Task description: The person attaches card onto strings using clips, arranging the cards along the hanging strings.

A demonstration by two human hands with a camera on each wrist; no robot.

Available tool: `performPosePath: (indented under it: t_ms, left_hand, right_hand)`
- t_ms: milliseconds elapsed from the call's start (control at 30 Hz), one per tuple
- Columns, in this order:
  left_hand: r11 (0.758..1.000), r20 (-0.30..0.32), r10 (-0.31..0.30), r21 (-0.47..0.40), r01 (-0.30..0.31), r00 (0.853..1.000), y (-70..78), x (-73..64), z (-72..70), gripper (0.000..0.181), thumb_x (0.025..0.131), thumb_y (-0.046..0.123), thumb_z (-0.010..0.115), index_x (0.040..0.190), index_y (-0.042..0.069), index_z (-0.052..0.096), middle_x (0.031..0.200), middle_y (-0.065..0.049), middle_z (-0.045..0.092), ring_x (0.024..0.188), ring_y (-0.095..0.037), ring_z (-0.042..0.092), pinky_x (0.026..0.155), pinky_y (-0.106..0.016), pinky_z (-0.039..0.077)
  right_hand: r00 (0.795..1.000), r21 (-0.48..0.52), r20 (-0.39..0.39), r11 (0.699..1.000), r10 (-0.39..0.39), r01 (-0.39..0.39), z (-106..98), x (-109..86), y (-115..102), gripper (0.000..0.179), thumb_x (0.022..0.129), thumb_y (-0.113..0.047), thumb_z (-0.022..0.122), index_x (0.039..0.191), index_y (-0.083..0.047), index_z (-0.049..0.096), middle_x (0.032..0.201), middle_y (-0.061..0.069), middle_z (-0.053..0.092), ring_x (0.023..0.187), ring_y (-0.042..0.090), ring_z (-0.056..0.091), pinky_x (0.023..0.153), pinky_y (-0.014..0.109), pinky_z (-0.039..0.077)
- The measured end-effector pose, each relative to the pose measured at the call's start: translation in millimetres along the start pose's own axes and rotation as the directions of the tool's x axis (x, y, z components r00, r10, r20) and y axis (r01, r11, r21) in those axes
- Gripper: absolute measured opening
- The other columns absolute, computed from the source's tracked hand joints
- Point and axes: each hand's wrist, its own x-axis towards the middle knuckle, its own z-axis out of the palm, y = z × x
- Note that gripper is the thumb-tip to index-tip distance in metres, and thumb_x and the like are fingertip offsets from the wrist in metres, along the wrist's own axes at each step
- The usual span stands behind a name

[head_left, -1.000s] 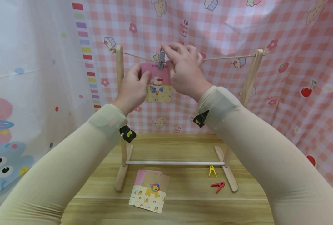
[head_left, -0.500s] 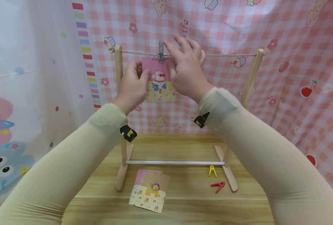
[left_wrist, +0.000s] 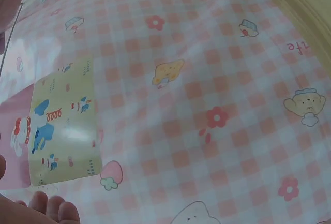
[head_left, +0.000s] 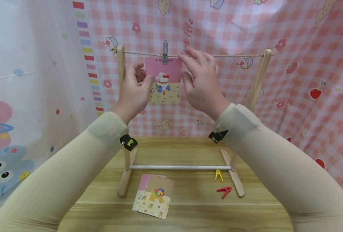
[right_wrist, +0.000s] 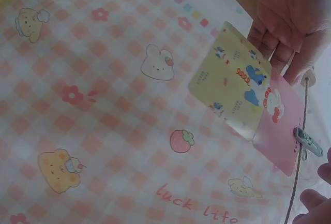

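A pink and yellow card [head_left: 171,72] with a rabbit drawing hangs from the string [head_left: 232,56], held at its top edge by a grey clothespin [head_left: 165,53]. At the card's left edge is my left hand [head_left: 133,91], thumb tip right by the border and fingers loosely bent. My right hand [head_left: 203,80] stands just off the card's right edge, fingers spread and relaxed. The right wrist view shows the clothespin [right_wrist: 308,142] astride the string and card, with the left hand's fingers [right_wrist: 282,56] beside the card. Only fingertips of the left hand [left_wrist: 54,208] show in the left wrist view.
The string runs between two wooden posts [head_left: 121,64] joined low down by a white rod [head_left: 180,167]. On the wooden table [head_left: 206,216] lie overlapping cards, the upper with a lion [head_left: 157,198]. A yellow clothespin [head_left: 218,176] and a red clothespin [head_left: 225,191] lie near the right foot.
The string has risen and straightened, with the clothespin and card hanging from it. My right hand has let go of the clothespin and moved right; the left hand's grip on the card has loosened.
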Motion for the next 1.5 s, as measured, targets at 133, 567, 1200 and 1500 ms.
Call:
performPosePath:
  t_ms: [133,567,1200,1500]
  left_hand:
    - [1.000,0.023,0.015,0.022,-0.016,1.000,-4.1,-9.3,-2.0,0.062,0.111,0.029,0.053,0.164,0.016,0.024,0.164,-0.005,0.039,0.152,-0.017,0.040,0.126,-0.031,0.035]
    - [0.991,0.098,0.093,0.083,-0.101,0.991,-27.4,-47.8,-6.2,0.070,0.109,0.023,0.057,0.166,0.010,0.020,0.169,-0.011,0.029,0.158,-0.026,0.031,0.130,-0.046,0.030]
    - [0.863,0.385,0.050,0.449,-0.234,0.922,-86.9,-96.1,1.3,0.069,0.106,0.032,0.064,0.163,0.010,0.032,0.166,-0.014,0.038,0.155,-0.036,0.037,0.126,-0.058,0.033]
    - [0.769,0.518,0.051,0.526,-0.364,0.854,-109.3,-118.1,13.0,0.069,0.102,0.036,0.071,0.157,0.006,0.042,0.156,-0.015,0.052,0.143,-0.037,0.053,0.118,-0.054,0.046]
  right_hand:
    - [0.999,0.033,0.004,0.999,-0.036,0.036,-1.2,-15.5,8.5,0.042,0.108,-0.012,0.053,0.151,-0.009,0.056,0.164,0.013,0.043,0.154,0.032,0.026,0.127,0.049,0.015]
    - [0.994,0.071,0.090,0.996,-0.067,0.061,-4.1,-79.5,43.9,0.034,0.105,-0.003,0.057,0.138,0.002,0.065,0.146,0.022,0.059,0.138,0.043,0.044,0.117,0.057,0.032]
    - [0.925,-0.047,0.364,0.994,0.112,-0.102,5.5,-163.3,100.2,0.028,0.105,-0.010,0.063,0.130,-0.002,0.070,0.135,0.018,0.068,0.125,0.041,0.055,0.105,0.059,0.044]
    - [0.868,-0.094,0.455,0.980,0.200,-0.176,12.2,-192.9,113.5,0.031,0.105,-0.016,0.064,0.133,-0.003,0.069,0.138,0.020,0.067,0.132,0.042,0.056,0.108,0.063,0.048]
